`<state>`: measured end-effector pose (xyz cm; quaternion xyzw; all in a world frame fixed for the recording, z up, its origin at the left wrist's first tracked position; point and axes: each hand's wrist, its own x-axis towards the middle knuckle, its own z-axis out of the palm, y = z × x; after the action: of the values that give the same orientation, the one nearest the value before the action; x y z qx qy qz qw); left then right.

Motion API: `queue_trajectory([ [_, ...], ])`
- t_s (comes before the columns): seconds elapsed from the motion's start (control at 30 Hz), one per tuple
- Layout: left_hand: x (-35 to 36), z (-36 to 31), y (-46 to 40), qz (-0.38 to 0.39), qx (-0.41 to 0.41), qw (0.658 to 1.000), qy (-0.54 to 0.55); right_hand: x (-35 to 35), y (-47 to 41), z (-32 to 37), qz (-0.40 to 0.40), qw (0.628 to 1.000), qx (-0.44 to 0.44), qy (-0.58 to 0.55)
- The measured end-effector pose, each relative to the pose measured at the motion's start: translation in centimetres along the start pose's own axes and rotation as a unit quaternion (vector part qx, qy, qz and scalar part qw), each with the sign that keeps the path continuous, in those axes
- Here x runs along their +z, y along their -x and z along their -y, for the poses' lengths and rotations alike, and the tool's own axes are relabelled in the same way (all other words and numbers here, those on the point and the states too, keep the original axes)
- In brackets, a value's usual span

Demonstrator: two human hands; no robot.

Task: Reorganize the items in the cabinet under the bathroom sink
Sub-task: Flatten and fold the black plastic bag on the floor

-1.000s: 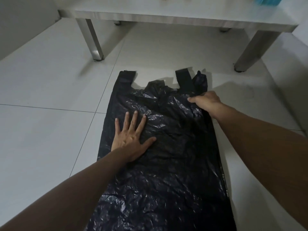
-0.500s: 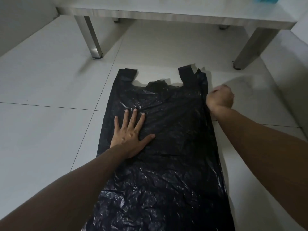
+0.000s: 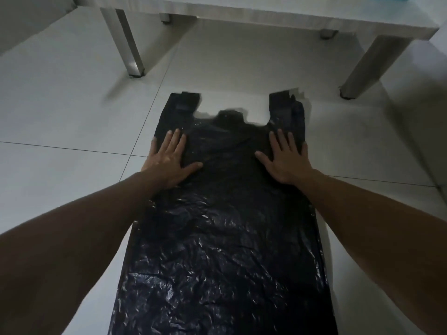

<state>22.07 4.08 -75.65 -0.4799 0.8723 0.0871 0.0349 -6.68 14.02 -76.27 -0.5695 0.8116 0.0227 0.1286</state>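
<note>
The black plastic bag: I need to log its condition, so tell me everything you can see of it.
The black plastic bag is a thin, glossy, crinkled vest-style carrier with two loop handles pointing toward the table. It lies spread flat on the white tiled floor. The left hand and right hand press flat on its upper part.

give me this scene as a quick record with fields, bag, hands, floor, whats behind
bag: black crinkled plastic carrier bag, spread flat on the floor, handles pointing away from the person
left hand: left hand flat, fingers straight, pressing the bag's upper left edge
right hand: right hand flat, pressing the bag's upper right part
floor: pale tiled floor
behind: white low table with metal legs
</note>
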Motion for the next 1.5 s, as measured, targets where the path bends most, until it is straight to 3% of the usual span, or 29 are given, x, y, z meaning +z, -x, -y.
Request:
queue_trajectory([
  [0.23,1.6,0.9,0.3,-0.025,-0.014,0.999,-0.021,1.1,0.2,-0.4,-0.045,0.999,0.009,0.002],
  [0.4,0.7,0.9,0.0,0.026,-0.015,1.0,0.004,-0.2,-0.1,-0.5,0.026,1.0,0.013,-0.001],
  [0.53,-0.8,-1.2,2.4,-0.043,0.016,0.999,-0.008,-0.2,5.1,2.0,-0.071,0.997,-0.032,-0.019],
  [0.6,-0.4,-3.0,5.7,-0.058,0.046,0.997,0.013,1.1,9.5,3.5,-0.08,0.994,-0.061,-0.037],
  [0.77,3.0,-2.6,11.3,0.007,0.076,0.996,-0.04,4.3,14.0,2.1,-0.034,0.996,-0.07,0.032],
  [1.0,2.7,-2.1,12.5,-0.011,0.056,0.998,-0.027,3.9,16.6,1.7,-0.046,0.996,-0.073,0.015],
  [1.1,3.0,-0.6,14.0,0.021,0.062,0.997,-0.045,4.6,18.9,0.4,-0.031,0.995,-0.082,0.04],
  [1.2,2.3,-0.2,14.5,0.026,0.046,0.999,-0.004,4.1,19.3,0.1,-0.024,0.995,-0.1,-0.003],
  [1.37,1.1,0.2,18.5,-0.086,0.184,0.979,0.023,1.9,23.0,-0.9,-0.065,0.978,-0.177,-0.085],
  [1.5,0.9,2.9,21.4,-0.088,0.27,0.959,0.017,1.2,26.2,-3.4,-0.015,0.966,-0.255,-0.027],
])
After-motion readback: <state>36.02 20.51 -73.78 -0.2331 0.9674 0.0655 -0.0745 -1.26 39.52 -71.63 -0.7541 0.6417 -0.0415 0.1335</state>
